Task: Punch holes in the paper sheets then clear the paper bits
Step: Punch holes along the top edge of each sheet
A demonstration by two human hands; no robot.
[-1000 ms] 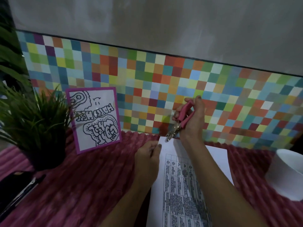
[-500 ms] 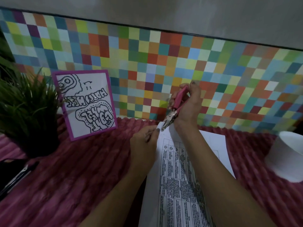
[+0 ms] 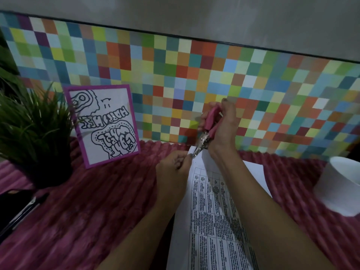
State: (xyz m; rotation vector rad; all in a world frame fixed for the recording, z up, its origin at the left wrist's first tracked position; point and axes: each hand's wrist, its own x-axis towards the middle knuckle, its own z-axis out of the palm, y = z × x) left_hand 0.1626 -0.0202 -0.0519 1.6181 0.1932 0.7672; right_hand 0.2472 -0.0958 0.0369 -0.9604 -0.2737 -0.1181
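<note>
White paper sheets [image 3: 210,215] printed with a table lie on the pink ribbed cloth [image 3: 101,207], running from the bottom centre toward the wall. My right hand [image 3: 222,131] grips a hole punch [image 3: 206,131] with pink handles and a metal head. The punch's jaws sit over the far left corner of the sheets. My left hand [image 3: 173,168] pinches that same edge of the paper just below the jaws. No loose paper bits can be made out in the dim light.
A card with a purple border and a black drawing [image 3: 103,123] leans on the multicoloured tiled wall [image 3: 194,75]. A potted grass plant [image 3: 33,133] stands at the left, a dark object with a pen [image 3: 17,209] at the lower left, a white cup [image 3: 341,184] at the right.
The punch's handles have been squeezed closer together and its jaws have come down onto the paper corner. My left hand stays at the paper's edge. The camera has shifted slightly.
</note>
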